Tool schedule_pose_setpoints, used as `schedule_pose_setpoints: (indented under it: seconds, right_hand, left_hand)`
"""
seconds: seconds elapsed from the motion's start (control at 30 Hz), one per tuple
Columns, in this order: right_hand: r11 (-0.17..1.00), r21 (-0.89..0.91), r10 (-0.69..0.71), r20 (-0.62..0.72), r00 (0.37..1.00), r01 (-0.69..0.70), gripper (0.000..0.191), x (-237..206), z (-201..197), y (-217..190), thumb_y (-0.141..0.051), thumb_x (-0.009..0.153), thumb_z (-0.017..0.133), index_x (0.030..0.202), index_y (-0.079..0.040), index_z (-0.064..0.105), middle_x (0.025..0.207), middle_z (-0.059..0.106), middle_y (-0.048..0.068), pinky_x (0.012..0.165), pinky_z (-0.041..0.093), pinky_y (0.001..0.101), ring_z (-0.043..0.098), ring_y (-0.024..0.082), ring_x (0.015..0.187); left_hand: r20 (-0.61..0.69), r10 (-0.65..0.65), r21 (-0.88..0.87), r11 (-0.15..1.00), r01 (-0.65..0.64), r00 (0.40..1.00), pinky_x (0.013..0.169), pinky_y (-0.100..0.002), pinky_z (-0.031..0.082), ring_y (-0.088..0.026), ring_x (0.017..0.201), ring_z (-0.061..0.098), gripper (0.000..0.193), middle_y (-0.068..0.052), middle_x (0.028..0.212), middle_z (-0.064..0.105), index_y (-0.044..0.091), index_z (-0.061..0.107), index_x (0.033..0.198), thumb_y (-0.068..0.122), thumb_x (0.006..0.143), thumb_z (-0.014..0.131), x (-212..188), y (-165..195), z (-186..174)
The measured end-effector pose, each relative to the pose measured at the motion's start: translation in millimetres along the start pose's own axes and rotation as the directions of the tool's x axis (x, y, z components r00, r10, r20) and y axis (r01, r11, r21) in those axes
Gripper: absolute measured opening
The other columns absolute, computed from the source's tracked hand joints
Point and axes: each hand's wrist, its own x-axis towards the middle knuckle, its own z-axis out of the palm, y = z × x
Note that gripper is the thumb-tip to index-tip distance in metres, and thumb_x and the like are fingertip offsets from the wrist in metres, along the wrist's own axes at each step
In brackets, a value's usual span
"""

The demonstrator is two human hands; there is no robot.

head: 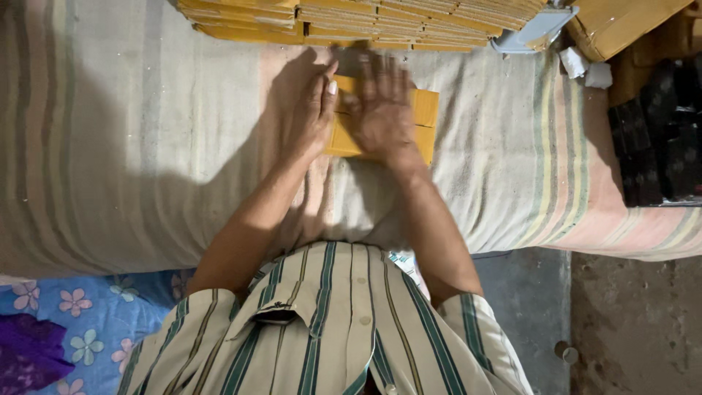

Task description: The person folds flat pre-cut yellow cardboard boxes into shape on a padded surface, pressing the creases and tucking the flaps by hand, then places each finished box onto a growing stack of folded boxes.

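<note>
The flat yellow-brown cardboard piece [420, 117] lies on the striped cloth-covered bed [146, 146], near the far edge and roughly midway along it. Both hands rest on this piece.

The left hand [311, 110] lies along the left edge of the cardboard piece, fingers extended and held together, pointing toward the far edge of the bed. It is flattened, not clenched; the thumb side touches the cardboard. The right hand [384, 110] lies palm down on top of the piece, fingers spread and released flat against its surface, covering its middle. The right fingertips are blurred, so exact finger contact cannot be resolved.

A crease or seam appears to run across the cardboard piece from left to right, at about its middle height.

Along the far edge of the bed, just beyond the hands, sits a stack of flat yellow cardboard sheets [380, 22] in several rows. At the far right corner lie a pale blue-grey plastic object [537, 29], a brown cardboard box [621, 22], and two small crumpled white paper scraps [585, 67]. Dark patterned blocks [662, 139] occupy the right edge.

The person wears a striped cream and green shirt [329, 329].
</note>
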Motion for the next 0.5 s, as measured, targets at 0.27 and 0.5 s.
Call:
schedule_pose_setpoints:
  seconds: [0.27,0.5]
  right_hand:
    - [0.954,0.151,0.293,-0.270,0.917,-0.260,0.068,-32,19,62,-0.050,0.112,0.023,0.163,-0.006,0.026,0.169,0.016,0.026,0.127,-0.001,0.0587,0.003,0.046,0.158]
    - [0.992,0.083,0.106,-0.117,0.987,-0.096,0.057,15,14,10,-0.046,0.102,0.046,0.132,0.002,0.054,0.134,0.058,0.027,0.116,0.033,0.0514,0.051,0.043,0.128]
  left_hand:
    - [-0.032,0.049,0.031,0.998,-0.048,0.998,0.121,-0.041,0.038,-0.032,0.145,0.050,0.046,-0.016,0.153,0.055,0.013,0.051,0.151,0.038,0.115,0.037,-6,22,-5]
    - [-0.065,0.139,0.050,0.989,-0.136,0.988,0.126,-0.042,0.037,-0.032,0.147,0.050,0.058,-0.017,0.154,0.055,0.009,0.052,0.152,0.049,0.115,0.031,-3,14,-4]
